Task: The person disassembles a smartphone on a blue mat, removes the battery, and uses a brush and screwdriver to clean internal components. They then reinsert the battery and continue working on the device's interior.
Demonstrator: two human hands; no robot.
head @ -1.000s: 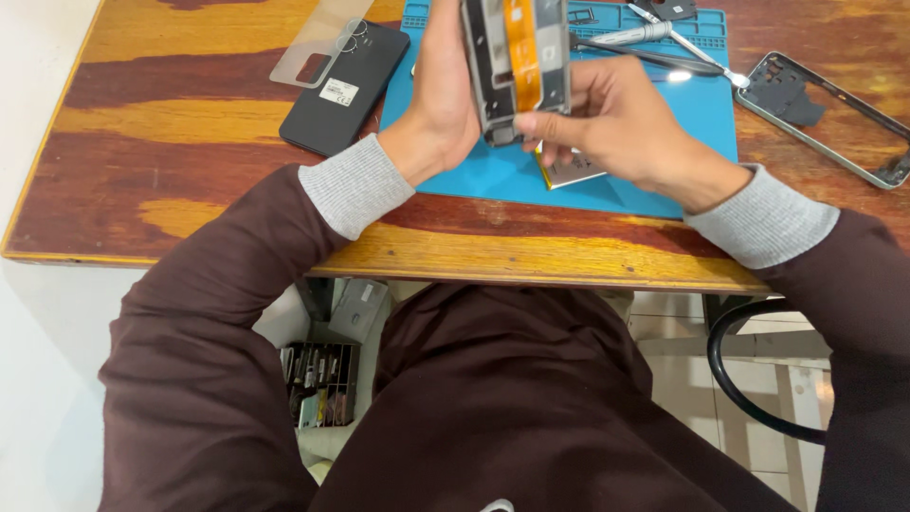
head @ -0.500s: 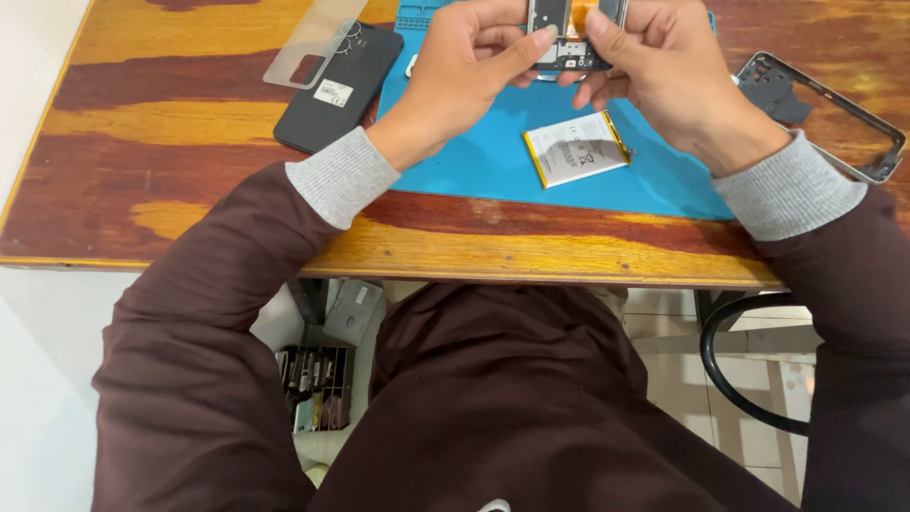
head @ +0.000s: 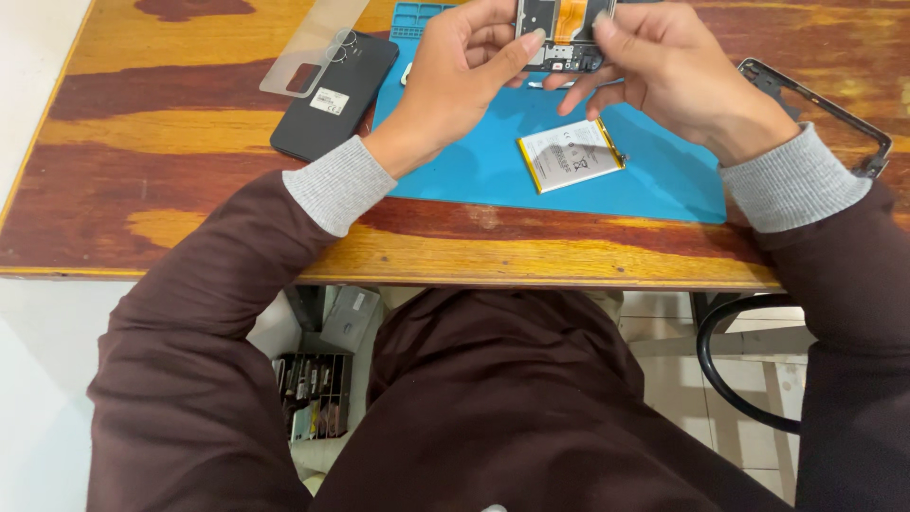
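Both my hands hold an opened phone body (head: 561,38) with an orange flex ribbon, up at the top edge of the view over the blue work mat (head: 474,161). My left hand (head: 464,76) grips its left side, thumb on the lower edge. My right hand (head: 664,71) grips the right side. A flat white phone battery (head: 571,155) lies loose on the mat just below the hands.
A black phone back cover (head: 332,100) lies left of the mat on the wooden table (head: 190,209), with a clear plastic sheet (head: 308,47) over its top. A dark phone frame (head: 825,109) lies at the right. A black chair ring (head: 730,370) shows under the table.
The phone body has moved from upright near me to flatter and farther up the mat. The battery that was under my right hand a second ago now lies loose on the mat.
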